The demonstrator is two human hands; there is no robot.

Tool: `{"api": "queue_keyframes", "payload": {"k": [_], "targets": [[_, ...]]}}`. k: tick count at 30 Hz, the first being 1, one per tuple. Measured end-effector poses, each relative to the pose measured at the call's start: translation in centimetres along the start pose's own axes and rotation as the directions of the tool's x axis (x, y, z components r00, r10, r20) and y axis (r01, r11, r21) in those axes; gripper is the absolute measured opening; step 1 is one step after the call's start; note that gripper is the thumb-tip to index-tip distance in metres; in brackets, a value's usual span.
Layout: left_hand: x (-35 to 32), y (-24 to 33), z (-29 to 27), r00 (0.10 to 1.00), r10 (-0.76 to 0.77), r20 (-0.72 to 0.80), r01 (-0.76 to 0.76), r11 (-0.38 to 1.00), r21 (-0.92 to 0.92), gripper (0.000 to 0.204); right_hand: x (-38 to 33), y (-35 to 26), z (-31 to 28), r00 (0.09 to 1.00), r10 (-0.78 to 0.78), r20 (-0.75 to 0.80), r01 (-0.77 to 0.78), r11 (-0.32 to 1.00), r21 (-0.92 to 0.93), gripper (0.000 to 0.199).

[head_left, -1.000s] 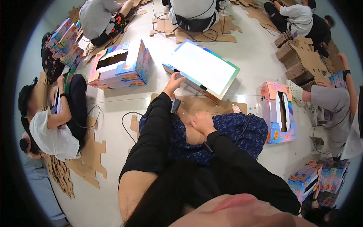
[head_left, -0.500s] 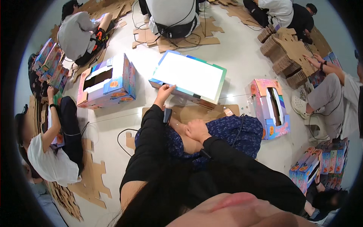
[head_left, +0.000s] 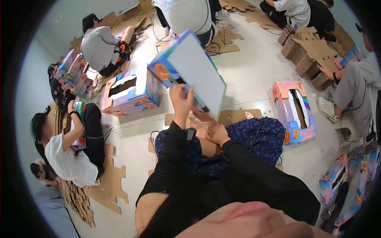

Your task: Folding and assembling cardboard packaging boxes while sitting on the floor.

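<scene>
My left hand (head_left: 181,104) is closed on the near edge of a printed cardboard box (head_left: 203,73), its thumb on the edge of the white face. The box is tilted, with its left end raised, orange fruit pictures on a blue side and its lower right corner close above my crossed legs. My right hand (head_left: 218,134) is curled closed by my bare lower leg, below the box; whatever its fingers hold, if anything, is hidden.
Printed boxes with long slots stand on the floor, one at left (head_left: 131,92) and one at right (head_left: 294,113). Flat brown cardboard (head_left: 238,117) lies before my legs. Stacked cardboard sheets (head_left: 301,55) rise at far right. Several people sit around, and cables cross the floor.
The box, lying white face up before, is now lifted at its left end and tilted. My left hand has risen with it. My right hand stays by my leg.
</scene>
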State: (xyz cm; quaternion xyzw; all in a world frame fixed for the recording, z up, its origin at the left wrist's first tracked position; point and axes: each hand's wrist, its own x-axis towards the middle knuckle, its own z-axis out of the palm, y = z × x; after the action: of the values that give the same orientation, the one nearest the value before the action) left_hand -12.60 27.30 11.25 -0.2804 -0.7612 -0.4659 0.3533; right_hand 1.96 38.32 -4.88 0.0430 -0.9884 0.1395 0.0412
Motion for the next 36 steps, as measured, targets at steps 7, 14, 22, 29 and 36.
{"api": "queue_keyframes", "payload": {"k": [7, 14, 22, 29, 36], "targets": [[-1.8, 6.7, -0.1, 0.916, 0.294, 0.271, -0.335, 0.935, 0.119, 0.018, -1.7, 0.0, -2.6, 0.992, -0.080, -0.100, 0.095, 0.983, 0.154, 0.024], [-5.0, 9.2, 1.1, 0.804, 0.397, 0.442, -0.435, 0.900, -0.018, 0.013, -5.8, 1.5, -11.9, 0.532, 0.611, -0.587, 0.115, 0.634, 0.765, 0.006], [-9.6, 9.8, 1.8, 0.615, 0.509, 0.602, -0.430, 0.857, -0.285, 0.050, -12.6, 5.3, -19.6, 0.524, 0.828, 0.198, 0.177, -0.334, 0.926, 0.047], [-11.8, 6.1, 0.1, 0.851, 0.329, 0.409, -0.240, 0.937, -0.254, 0.047, -15.8, 8.3, -19.6, 0.427, 0.884, 0.191, 0.086, -0.250, 0.964, 0.073], [-11.8, 0.6, 0.0, 0.874, -0.405, 0.269, 0.452, 0.880, -0.144, 0.035, -16.8, 18.0, -18.4, 0.164, 0.523, -0.836, -0.568, 0.744, 0.354, 0.075]]}}
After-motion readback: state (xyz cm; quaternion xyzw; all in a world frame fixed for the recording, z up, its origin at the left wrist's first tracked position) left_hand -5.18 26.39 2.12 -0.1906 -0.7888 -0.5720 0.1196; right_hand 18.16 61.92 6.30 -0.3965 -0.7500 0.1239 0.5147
